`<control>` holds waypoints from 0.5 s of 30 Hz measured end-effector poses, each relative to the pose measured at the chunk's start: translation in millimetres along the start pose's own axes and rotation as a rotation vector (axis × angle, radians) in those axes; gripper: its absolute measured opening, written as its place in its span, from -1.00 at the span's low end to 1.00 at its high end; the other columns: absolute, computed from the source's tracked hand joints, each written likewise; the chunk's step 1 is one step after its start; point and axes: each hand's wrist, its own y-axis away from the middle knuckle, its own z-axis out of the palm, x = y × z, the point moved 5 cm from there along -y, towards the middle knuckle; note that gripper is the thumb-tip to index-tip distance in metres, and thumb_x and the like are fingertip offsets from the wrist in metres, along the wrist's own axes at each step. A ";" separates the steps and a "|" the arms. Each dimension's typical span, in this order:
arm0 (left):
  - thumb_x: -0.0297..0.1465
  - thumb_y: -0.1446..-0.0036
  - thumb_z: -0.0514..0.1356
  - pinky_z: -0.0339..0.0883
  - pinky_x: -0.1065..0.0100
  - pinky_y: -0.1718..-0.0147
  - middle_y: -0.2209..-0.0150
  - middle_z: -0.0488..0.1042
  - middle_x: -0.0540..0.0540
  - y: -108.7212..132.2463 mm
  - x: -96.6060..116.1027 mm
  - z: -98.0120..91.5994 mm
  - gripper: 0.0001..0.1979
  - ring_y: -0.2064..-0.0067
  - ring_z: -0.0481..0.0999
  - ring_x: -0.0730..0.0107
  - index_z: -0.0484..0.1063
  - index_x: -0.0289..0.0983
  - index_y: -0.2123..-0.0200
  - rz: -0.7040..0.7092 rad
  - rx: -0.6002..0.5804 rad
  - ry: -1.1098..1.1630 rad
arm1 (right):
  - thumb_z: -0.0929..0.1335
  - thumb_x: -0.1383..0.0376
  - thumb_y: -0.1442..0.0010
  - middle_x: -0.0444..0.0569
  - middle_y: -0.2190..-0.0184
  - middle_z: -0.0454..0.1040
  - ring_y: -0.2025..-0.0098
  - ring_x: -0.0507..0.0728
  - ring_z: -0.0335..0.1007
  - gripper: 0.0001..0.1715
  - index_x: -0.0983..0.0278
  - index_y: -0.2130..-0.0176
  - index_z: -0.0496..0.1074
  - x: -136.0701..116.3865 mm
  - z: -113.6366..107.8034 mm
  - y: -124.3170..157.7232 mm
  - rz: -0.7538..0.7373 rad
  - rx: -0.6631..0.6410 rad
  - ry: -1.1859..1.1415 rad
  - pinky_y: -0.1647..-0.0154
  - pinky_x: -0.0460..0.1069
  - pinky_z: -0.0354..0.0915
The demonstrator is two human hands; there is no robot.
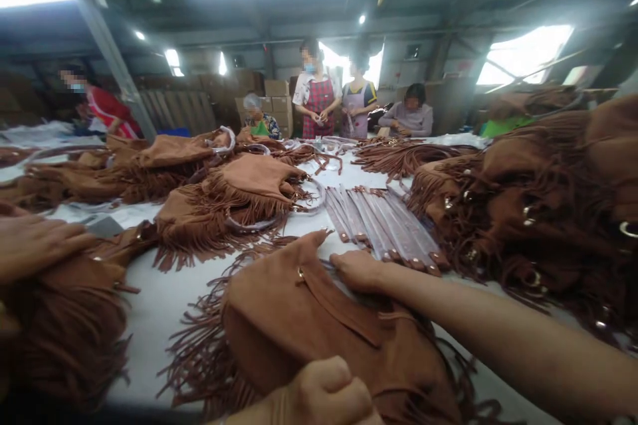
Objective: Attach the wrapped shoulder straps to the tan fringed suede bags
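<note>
A brown suede-look fringed handbag [279, 305] lies in front of me, its zip with a small metal pull facing up and its fringe spread to the left. My right hand [356, 270] is closed on the far edge of the bag, near its mouth; the fingertips are hidden. At the bottom of the view my left hand [331, 395] is curled into a closed grip against the near side of the bag. What lies under those fingers is partly hidden. Beyond my right hand, a row of plastic-wrapped straps [381, 222] with brown ends lies on the white table [154, 319].
At the left edge, another person's hand [40, 246] rests on a fringed bag [70, 319]. More bags [239, 192] lie ahead, and a tall heap of them [538, 212] stands at right. A bundle of brown strips [409, 158] lies farther back. Several people work behind the table.
</note>
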 end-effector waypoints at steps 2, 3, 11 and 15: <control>-0.48 -0.10 0.08 0.07 0.32 0.61 0.61 0.30 0.04 -11.7 -5.0 -6.8 -0.88 0.56 0.26 0.44 0.29 -0.24 0.48 -0.072 0.033 0.016 | 0.24 0.41 -0.11 0.23 0.24 0.49 0.15 0.28 0.43 -0.76 0.37 0.21 0.42 21.0 -10.0 10.4 0.060 0.034 -0.039 0.22 0.03 0.26; -0.47 -0.10 0.08 0.07 0.32 0.61 0.61 0.30 0.03 -15.7 -6.1 -5.4 -0.86 0.56 0.27 0.42 0.25 -0.25 0.50 -0.119 0.031 0.001 | 0.23 0.42 -0.11 0.25 0.24 0.49 0.15 0.29 0.42 -0.76 0.38 0.21 0.41 33.3 -15.1 18.8 0.104 0.059 -0.063 0.21 0.04 0.25; -0.43 -0.03 0.18 0.23 0.32 0.55 0.47 0.46 -0.07 -13.5 0.4 39.9 -0.90 0.46 0.43 0.26 0.28 -0.28 0.43 -0.328 -0.469 0.088 | 0.11 0.40 -0.20 0.13 0.43 0.42 0.53 0.06 0.34 -0.75 0.41 0.31 0.31 100.6 -34.5 91.8 0.389 0.163 -0.522 0.51 -0.06 0.29; -0.35 -0.04 0.20 0.25 0.41 0.52 0.36 0.49 -0.08 -15.3 -24.2 8.6 -0.87 0.41 0.45 0.34 0.36 -0.27 0.32 -0.658 -0.635 0.723 | 0.03 0.39 -0.25 -0.04 0.45 0.36 0.65 -0.07 0.19 -0.70 0.38 0.10 0.19 103.0 -43.5 110.7 0.407 0.240 -0.760 0.65 -0.16 0.20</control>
